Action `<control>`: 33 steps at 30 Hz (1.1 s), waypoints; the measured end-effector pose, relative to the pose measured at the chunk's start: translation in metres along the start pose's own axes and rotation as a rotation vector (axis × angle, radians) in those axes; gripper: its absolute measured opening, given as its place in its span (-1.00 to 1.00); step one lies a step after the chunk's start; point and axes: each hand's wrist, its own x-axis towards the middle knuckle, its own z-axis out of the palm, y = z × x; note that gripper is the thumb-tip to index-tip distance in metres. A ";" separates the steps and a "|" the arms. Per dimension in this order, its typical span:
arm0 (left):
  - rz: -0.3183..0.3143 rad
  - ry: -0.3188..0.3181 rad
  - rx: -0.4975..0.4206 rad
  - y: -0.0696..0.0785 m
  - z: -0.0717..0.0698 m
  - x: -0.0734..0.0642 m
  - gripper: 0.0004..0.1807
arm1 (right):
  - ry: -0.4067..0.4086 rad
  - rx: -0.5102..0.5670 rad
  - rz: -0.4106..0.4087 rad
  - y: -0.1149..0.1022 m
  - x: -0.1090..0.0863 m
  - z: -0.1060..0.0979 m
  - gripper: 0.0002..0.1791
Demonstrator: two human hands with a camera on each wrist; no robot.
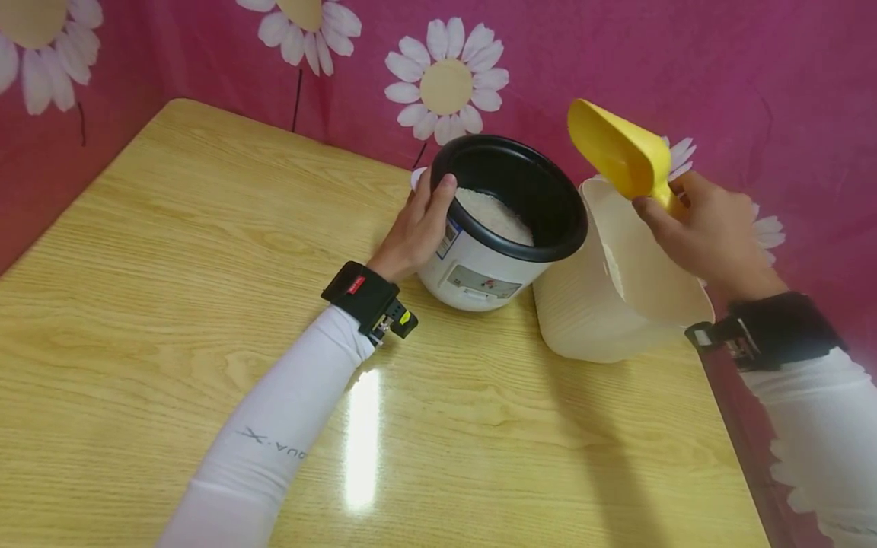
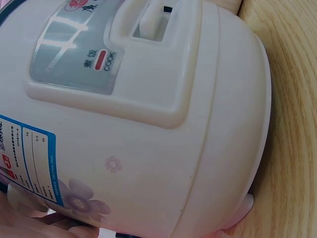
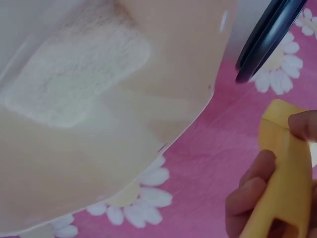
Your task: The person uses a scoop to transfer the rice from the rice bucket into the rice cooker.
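Observation:
My left hand [image 1: 414,232] grips the left side of a white rice cooker [image 1: 466,285] at its black rim. White rice [image 1: 495,217] lies inside the lidless cooker, which leans slightly on the table. In the left wrist view, the cooker's front shows a cook switch panel [image 2: 74,59] and a blue-edged label [image 2: 29,158]. With its handle between fingers and thumb, my right hand [image 1: 719,232] holds a yellow scoop [image 1: 617,148] above a cream bin [image 1: 575,316]. The right wrist view shows white rice [image 3: 79,69] in that bin.
The bin stands close against the cooker's right side, near the right edge of the wooden table [image 1: 205,304]. Behind the table hangs a magenta cloth [image 1: 548,61] with large white daisies. A glare strip [image 1: 363,441] shines on the tabletop.

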 end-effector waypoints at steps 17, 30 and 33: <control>-0.019 -0.008 0.004 0.000 0.000 0.001 -0.32 | -0.191 -0.089 0.039 0.048 -0.011 -0.003 -0.36; -0.013 -0.007 0.004 0.000 0.000 0.000 -0.31 | -0.312 -0.212 -0.033 0.058 -0.006 0.021 -0.44; -0.010 -0.009 0.000 0.001 0.000 0.000 -0.32 | -0.348 -0.242 -0.056 0.059 -0.008 0.027 -0.61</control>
